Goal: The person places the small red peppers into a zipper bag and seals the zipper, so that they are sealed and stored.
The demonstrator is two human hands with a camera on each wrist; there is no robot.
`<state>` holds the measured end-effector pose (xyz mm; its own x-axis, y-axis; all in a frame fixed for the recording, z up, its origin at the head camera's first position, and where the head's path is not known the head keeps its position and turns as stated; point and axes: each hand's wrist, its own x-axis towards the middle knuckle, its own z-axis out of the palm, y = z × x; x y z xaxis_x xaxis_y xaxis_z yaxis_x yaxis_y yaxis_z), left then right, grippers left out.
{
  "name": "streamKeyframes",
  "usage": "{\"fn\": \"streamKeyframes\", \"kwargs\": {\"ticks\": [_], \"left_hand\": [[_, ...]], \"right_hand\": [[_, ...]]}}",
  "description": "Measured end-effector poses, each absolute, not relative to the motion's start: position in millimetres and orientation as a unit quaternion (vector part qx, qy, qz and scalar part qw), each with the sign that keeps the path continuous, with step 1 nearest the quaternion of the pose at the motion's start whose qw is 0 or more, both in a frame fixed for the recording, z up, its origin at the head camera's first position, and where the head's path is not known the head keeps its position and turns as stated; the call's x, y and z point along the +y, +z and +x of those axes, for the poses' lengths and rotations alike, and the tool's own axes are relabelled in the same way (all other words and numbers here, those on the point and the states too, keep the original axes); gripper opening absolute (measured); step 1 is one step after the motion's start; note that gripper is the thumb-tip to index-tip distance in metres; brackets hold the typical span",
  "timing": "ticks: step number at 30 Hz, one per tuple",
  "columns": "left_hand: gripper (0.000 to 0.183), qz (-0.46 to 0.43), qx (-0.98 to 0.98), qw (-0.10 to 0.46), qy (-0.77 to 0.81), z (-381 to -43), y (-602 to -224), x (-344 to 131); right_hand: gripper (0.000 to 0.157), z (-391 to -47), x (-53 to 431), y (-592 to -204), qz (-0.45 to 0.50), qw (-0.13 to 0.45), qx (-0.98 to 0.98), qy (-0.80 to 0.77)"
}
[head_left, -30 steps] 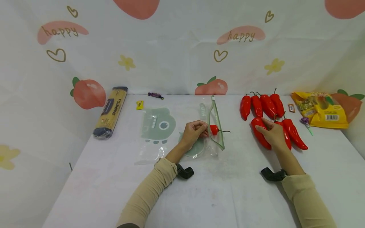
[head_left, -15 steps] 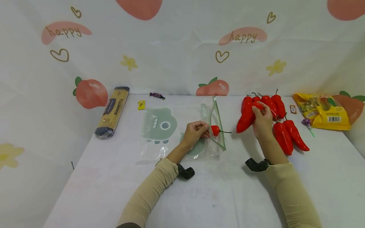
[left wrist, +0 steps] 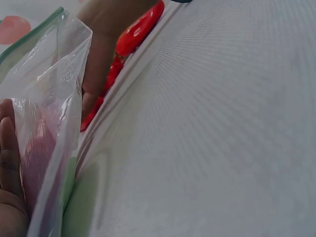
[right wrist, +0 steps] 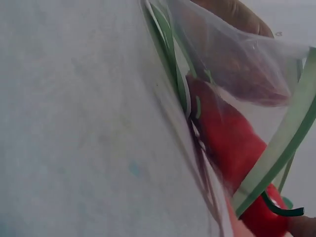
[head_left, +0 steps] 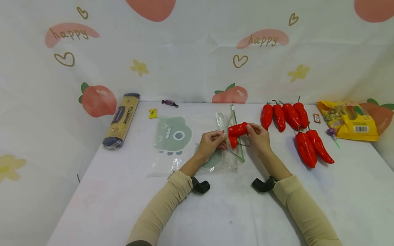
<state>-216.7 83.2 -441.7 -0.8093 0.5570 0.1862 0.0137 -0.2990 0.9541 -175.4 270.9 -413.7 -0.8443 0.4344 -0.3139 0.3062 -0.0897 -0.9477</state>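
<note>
A clear zip bag (head_left: 201,119) with a green dinosaur print lies flat, its green-edged mouth standing up and facing right. My left hand (head_left: 211,143) pinches the bag just behind that mouth; in the left wrist view its fingers (left wrist: 10,163) show beside the plastic. With its fingertips, my right hand (head_left: 261,138) holds a red pepper (head_left: 238,130) by the stem end, the tip pointing left at the mouth. Just below is another red pepper (head_left: 233,142), its stem sticking out past the zip. The right wrist view shows a red pepper (right wrist: 229,138) behind the plastic.
Several red peppers (head_left: 290,116) lie in a group at the right. Behind them are a small wrapped sweet (head_left: 316,118), a lollipop (head_left: 331,132) and a yellow snack bag (head_left: 358,123). At left lie a spaghetti pack (head_left: 121,121), a yellow sweet (head_left: 152,113) and a purple sweet (head_left: 169,103).
My right hand has lifted a red pepper from the front row at right and carried it left to the bag's mouth. My left hand has stayed at the bag.
</note>
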Motion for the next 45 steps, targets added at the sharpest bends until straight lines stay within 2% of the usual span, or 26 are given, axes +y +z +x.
{"fn": "streamKeyframes", "kwargs": {"ticks": [5,13,20,28,32,39,45], "left_hand": [[0.023,0.256,0.572,0.173,0.76,-217,-441,82],[0.022,0.257,0.567,0.166,0.765,-218,-441,81],[0.023,0.255,0.563,0.167,0.769,-218,-441,80],[0.026,0.253,0.56,0.175,0.769,-217,-442,81],[0.025,0.256,0.562,0.174,0.767,-217,-442,82],[0.024,0.255,0.558,0.172,0.771,-217,-442,83],[0.023,0.254,0.558,0.169,0.771,-216,-443,81]], "right_hand": [[0.049,-175,269,-423,-0.226,0.006,-0.757,0.613],[0.043,-167,271,-426,-0.165,0.016,-0.807,0.567],[0.048,-141,312,-413,-0.151,0.082,-0.777,0.605],[0.051,-100,373,-394,-0.256,0.182,-0.643,0.699],[0.055,-93,393,-394,-0.296,0.205,-0.62,0.697],[0.061,-95,406,-400,-0.37,0.161,-0.654,0.64],[0.06,-101,406,-405,-0.397,0.072,-0.757,0.514]]}}
